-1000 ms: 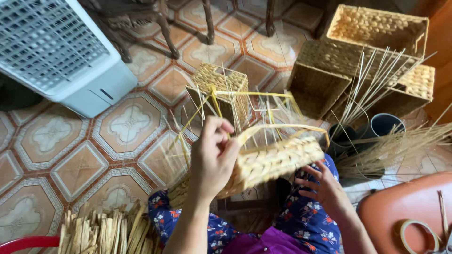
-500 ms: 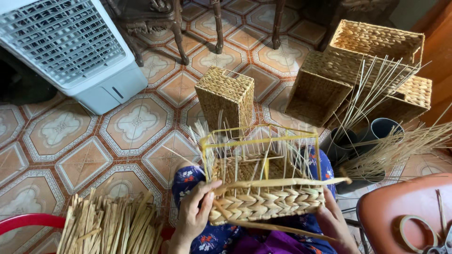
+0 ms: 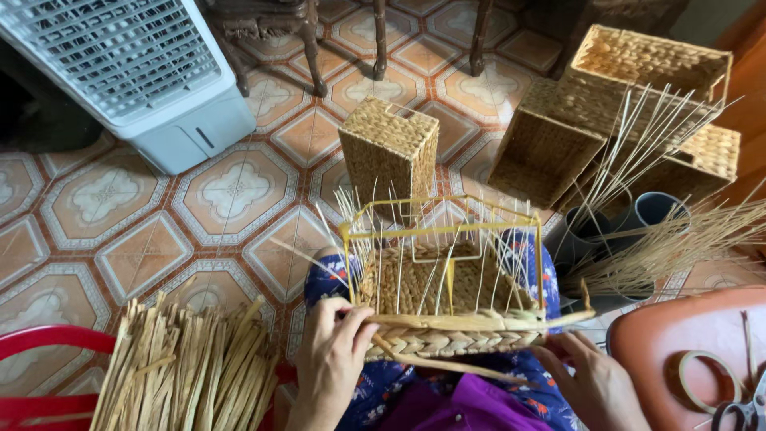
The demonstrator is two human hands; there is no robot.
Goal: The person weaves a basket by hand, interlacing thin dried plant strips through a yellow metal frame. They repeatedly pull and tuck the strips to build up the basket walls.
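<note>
1. Right, head view, lower centre of the frame: the half-woven basket (image 3: 447, 295) sits on the person's lap. Its yellow wire frame (image 3: 443, 231) opens upward and thin upright stakes bristle off every side.
2. Left hand (image 3: 331, 363) is at the basket's near-left corner. The fingers are curled tight and pinch the end of a flat straw strand (image 3: 479, 321).
3. Right hand (image 3: 594, 387) is at the near-right corner, fingers loosely bent against the braided band (image 3: 455, 343). I can't tell whether it truly grips.
4. By my read, the step in hand is weaving a fresh row onto the near wall, just above the finished braid.
5. The next move calls for tension from the left hand. The strand has to thread in and out of the stakes and bed down snug on the braid.
6. Orientation: the basket's long axis runs left to right across the frame, and the strand lies along it, its free tip poking right.
7. Around it are a straw bundle (image 3: 191, 367) at lower left and a finished basket (image 3: 389, 148) upright at centre. An air cooler (image 3: 136, 72) stands at upper left.
</note>
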